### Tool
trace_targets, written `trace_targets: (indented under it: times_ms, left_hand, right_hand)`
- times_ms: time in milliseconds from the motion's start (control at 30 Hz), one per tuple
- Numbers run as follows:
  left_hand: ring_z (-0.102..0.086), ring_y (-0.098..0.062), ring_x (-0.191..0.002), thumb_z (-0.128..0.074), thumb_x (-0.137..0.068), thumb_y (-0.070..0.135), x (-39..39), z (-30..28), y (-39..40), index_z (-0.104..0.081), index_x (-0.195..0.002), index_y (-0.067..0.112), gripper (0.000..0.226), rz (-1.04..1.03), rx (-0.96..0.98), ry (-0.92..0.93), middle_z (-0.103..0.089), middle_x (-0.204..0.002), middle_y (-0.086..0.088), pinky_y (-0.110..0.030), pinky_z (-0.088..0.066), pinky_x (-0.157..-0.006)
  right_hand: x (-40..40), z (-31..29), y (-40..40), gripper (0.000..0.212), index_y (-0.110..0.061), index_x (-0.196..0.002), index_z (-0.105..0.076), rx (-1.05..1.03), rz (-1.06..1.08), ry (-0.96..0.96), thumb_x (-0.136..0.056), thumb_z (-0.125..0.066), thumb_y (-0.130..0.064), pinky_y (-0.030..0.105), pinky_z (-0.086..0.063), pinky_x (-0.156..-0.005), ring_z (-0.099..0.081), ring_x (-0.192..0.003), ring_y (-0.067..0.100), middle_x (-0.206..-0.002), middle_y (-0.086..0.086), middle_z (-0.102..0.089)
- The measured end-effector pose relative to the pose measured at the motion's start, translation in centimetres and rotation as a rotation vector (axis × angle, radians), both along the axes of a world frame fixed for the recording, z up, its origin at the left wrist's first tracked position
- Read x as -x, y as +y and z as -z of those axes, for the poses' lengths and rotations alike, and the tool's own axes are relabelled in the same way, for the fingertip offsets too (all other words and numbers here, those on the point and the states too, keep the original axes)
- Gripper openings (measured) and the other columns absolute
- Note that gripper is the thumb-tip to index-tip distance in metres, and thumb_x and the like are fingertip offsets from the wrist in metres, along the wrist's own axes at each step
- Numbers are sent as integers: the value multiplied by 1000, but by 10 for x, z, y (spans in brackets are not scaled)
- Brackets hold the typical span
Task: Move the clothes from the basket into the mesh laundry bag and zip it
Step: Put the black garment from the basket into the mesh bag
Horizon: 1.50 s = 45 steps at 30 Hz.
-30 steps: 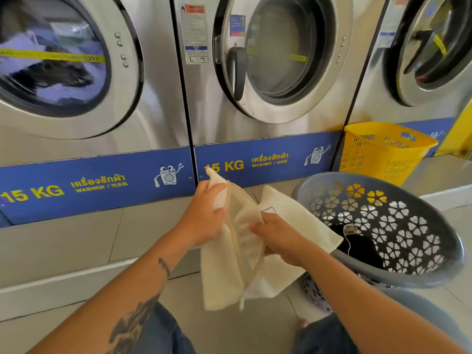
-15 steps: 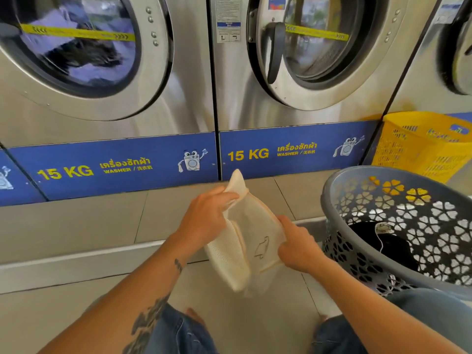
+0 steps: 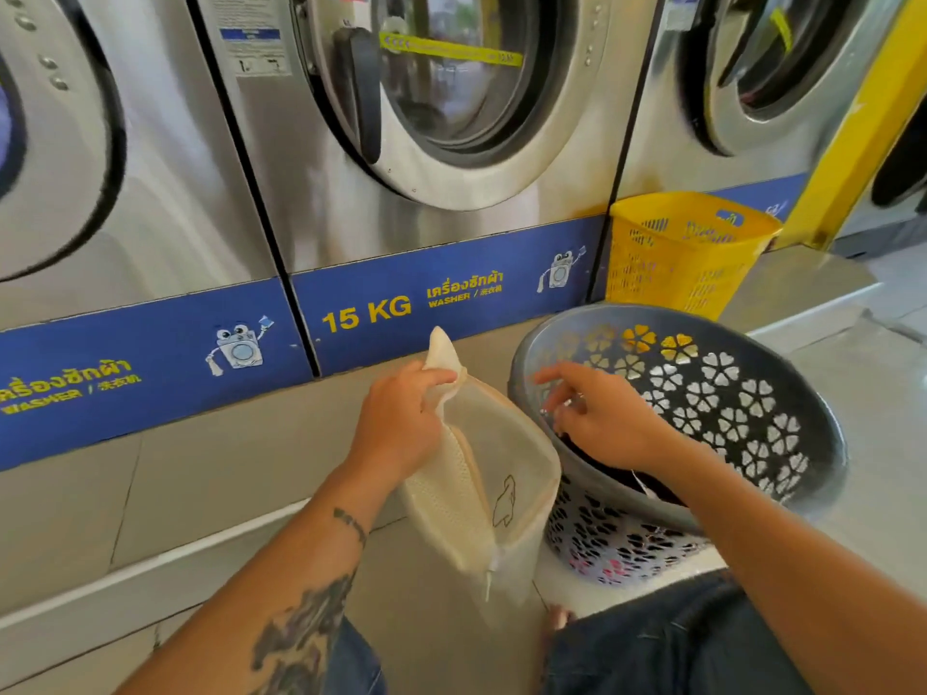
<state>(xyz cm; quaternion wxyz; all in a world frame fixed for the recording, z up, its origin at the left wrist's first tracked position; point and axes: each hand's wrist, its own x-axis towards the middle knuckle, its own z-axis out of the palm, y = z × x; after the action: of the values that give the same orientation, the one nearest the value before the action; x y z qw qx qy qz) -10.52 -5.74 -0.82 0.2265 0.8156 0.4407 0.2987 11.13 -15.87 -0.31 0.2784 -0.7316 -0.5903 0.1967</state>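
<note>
Washers cropped above; right hand hides basket's clothes.

the grey basket mouth lies open from above, only the right hand over its near rim. the mesh laundry bag hangs just beside its left wall, and a yellow basket stands close behind.

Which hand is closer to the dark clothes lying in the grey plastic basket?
The right hand: it hovers over the grey flower-pierced plastic basket, just above the dark clothes. The left hand stays outside, left of the basket, holding up the cream mesh laundry bag.
</note>
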Motion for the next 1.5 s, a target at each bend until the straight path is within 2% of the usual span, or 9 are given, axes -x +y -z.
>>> trace_targets:
  times_ms: [233, 400, 567, 733, 833, 933, 1167, 1333, 1500]
  left_hand:
    - [-57, -28, -110, -47, -85, -2, -55, 18, 16, -68, -119, 23, 47, 13, -5, 140, -64, -123, 1, -40, -47, -91]
    - [-53, -28, -119, -46, -92, 3, -71, 37, 26, -66, -124, 24, 43, 2, 70, 183, -57, -136, -1, -39, -43, -96]
    - [-58, -25, -106, -46, -90, 2, -81, 44, 38, -68, -120, 25, 44, 39, 60, 162, -63, -121, 0, -33, -45, -86]
    - [-56, -23, -113, -46, -91, 4, -86, 49, 42, -66, -123, 29, 45, 40, 103, 147, -61, -127, 2, -37, -47, -96]
    - [-57, -21, -111, -44, -89, 0, -85, 46, 41, -66, -123, 26, 49, 51, 131, 127, -63, -122, 4, -36, -48, -96]
    - [-58, -21, -110, -44, -86, -2, -80, 44, 47, -66, -123, 24, 50, 49, 147, 118, -64, -120, 3, -39, -49, -95]
    - [-52, -25, -118, -44, -90, 0, -77, 28, 51, -64, -127, 21, 47, -2, 118, 108, -60, -130, 1, -38, -43, -99]
    - [-52, -25, -119, -47, -93, 7, -68, 15, 46, -62, -128, 25, 42, -17, 107, 120, -58, -133, 3, -39, -42, -99]
    - [-54, -24, -113, -44, -91, 3, -63, -2, 35, -66, -123, 25, 44, 36, 57, 91, -63, -123, 6, -43, -45, -97]
  right_hand:
    - [-106, 45, 3, 63, -21, -148, -37, 412, 75, -142, -90, -54, -7, 45, -51, -92, -58, -114, 33, -128, 12, -58]
    - [-146, 107, 17, 94, -39, -157, -9, 748, 74, -235, -83, -66, -30, 57, -38, -111, -28, -143, 48, -163, 14, -17]
    - [-154, 138, 57, 104, -40, -158, -2, 902, -62, -466, -81, -72, -40, 59, -31, -115, -3, -150, 48, -167, 11, -2]
    - [-152, 179, 81, 126, -43, -156, 10, 1067, -128, -685, -71, -82, -48, 74, -17, -112, 17, -149, 48, -166, 9, 20]
    - [-157, 205, 75, 129, -43, -153, 20, 1141, -135, -701, -73, -81, -41, 65, -37, -107, -11, -149, 50, -166, 14, 7]
    - [-158, 203, 75, 98, -38, -158, 3, 1000, -195, -742, -86, -62, -30, 43, -50, -92, -50, -130, 41, -152, 16, -34]
    - [-144, 145, 85, 56, -21, -131, -59, 737, -42, -494, -77, -49, -31, 41, -52, -86, -60, -113, 36, -127, 11, -62]
    - [-124, 56, 70, 7, -10, -88, -64, 353, 147, -30, -84, -59, -10, 36, -45, -65, -65, -82, 29, -85, 12, -69]
    - [-67, -36, 31, 16, -2, -92, -70, -32, 167, 373, -85, -58, 5, 22, -53, -60, -69, -67, 8, -76, 4, -72]
